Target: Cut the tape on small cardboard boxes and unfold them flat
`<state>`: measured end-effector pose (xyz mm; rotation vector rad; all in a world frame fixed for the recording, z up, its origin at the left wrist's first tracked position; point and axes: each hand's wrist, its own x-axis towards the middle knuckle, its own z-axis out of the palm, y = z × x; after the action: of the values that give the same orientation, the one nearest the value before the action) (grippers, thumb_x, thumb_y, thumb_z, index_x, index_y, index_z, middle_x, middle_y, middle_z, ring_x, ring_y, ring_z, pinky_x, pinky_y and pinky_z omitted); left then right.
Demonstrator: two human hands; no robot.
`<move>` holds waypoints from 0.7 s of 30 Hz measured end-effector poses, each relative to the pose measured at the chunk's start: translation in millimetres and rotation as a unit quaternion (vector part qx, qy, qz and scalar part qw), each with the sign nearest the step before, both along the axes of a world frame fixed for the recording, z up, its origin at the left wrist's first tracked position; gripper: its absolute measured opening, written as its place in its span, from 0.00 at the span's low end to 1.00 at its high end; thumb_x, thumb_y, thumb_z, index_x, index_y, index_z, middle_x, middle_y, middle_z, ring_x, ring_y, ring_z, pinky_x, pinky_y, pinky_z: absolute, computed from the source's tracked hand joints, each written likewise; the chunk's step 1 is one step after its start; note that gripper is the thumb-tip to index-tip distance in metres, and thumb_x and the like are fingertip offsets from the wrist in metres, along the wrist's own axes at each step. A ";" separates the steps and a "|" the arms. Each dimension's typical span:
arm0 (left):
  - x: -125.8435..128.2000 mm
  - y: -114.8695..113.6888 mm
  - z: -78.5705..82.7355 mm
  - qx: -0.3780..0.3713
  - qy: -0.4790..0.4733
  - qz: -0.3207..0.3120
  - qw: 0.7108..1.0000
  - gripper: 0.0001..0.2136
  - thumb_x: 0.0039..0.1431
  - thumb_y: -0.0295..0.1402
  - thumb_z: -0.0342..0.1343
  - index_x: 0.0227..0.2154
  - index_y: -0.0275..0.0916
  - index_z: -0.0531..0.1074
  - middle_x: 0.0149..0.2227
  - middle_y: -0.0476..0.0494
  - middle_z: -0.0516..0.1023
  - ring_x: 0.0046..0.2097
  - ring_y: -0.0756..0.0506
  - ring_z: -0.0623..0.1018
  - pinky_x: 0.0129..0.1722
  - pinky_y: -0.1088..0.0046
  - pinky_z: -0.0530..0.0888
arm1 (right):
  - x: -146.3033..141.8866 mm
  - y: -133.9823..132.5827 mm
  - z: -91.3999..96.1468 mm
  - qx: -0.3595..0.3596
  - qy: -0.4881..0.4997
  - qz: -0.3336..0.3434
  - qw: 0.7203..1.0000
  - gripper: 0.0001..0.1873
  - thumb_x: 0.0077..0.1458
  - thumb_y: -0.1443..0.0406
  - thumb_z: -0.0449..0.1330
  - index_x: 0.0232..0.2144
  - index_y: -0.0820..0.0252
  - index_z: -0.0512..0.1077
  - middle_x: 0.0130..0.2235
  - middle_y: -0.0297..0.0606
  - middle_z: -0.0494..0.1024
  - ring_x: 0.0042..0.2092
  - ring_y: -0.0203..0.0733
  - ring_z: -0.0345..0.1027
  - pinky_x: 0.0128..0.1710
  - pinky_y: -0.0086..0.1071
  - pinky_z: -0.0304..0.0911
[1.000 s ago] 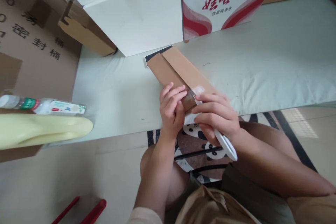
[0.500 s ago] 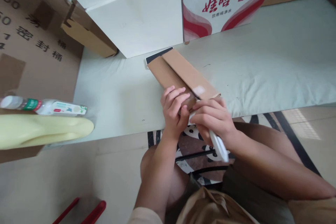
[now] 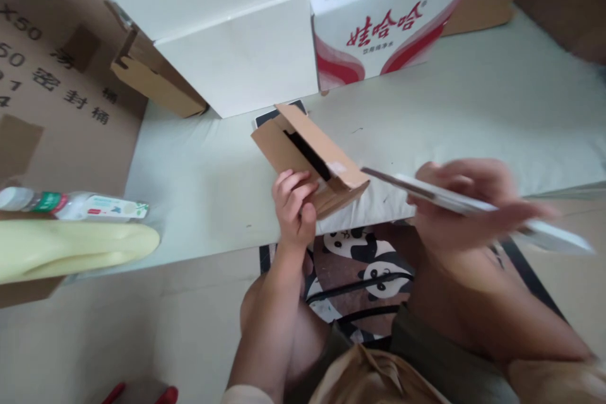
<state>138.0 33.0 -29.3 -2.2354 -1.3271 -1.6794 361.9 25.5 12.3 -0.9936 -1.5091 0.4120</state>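
Left hand [image 3: 294,209]: fingers are gripping one small brown cardboard box [image 3: 320,146], flap ajar, sitting on the pale-green cloth-covered surface [image 3: 473,107]. Right hand [image 3: 466,211]: fingers are gripping one slim white-handled knife [image 3: 440,195], blurred, tip near box.

Around the carton [image 3: 329,150] on the table [image 3: 473,107]: a flat object [image 3: 266,118] behind at eleven o'clock, a box [image 3: 246,57] farther back at eleven, a water box [image 3: 379,53] at one, a bottle [image 3: 76,205] at nine. The left hand [image 3: 294,207] holds the carton at seven; the right hand [image 3: 466,202], gripping a tool [image 3: 430,190], is past three.
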 end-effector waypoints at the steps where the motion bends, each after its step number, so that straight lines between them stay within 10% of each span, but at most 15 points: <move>1: -2.3 0.6 -1.3 0.004 -0.001 0.005 1.000 0.16 0.69 0.40 0.43 0.43 0.43 0.76 0.47 0.41 0.79 0.55 0.41 0.74 0.61 0.55 0.68 | 2.0 10.0 -3.7 0.000 0.025 -0.037 0.999 0.36 0.65 0.39 0.28 0.38 0.50 0.68 0.21 0.32 0.65 0.21 0.39 0.63 0.22 0.37 0.61; 7: -5.5 2.1 -6.5 0.024 -0.009 0.020 0.999 0.18 0.68 0.40 0.42 0.42 0.43 0.78 0.47 0.39 0.78 0.53 0.39 0.74 0.58 0.54 0.69 | 7.5 54.6 -43.9 -0.146 -0.136 -0.058 0.978 0.18 0.60 0.56 0.58 0.49 0.56 0.73 0.37 0.41 0.80 0.35 0.45 0.73 0.33 0.37 0.67; 14: 2.1 3.1 -4.0 0.013 -0.010 0.026 1.000 0.20 0.69 0.39 0.41 0.46 0.43 0.79 0.47 0.38 0.77 0.52 0.38 0.73 0.58 0.54 0.68 | 6.0 53.8 -58.9 -0.249 -0.380 -0.023 0.891 0.29 0.59 0.69 0.53 0.63 0.56 0.67 0.56 0.50 0.75 0.54 0.56 0.69 0.48 0.45 0.63; 21: -14.6 -3.8 -3.8 0.004 -0.022 0.001 1.000 0.18 0.69 0.40 0.44 0.47 0.43 0.79 0.48 0.39 0.74 0.53 0.39 0.72 0.57 0.55 0.68 | 10.7 58.5 -57.4 -0.302 -0.425 -0.054 0.852 0.33 0.61 0.70 0.48 0.68 0.58 0.60 0.63 0.50 0.70 0.62 0.56 0.63 0.54 0.49 0.62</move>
<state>123.4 29.2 -33.0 -2.2045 -1.3287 -1.7404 372.6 84.0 -45.0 -1.9259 -2.1476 0.3914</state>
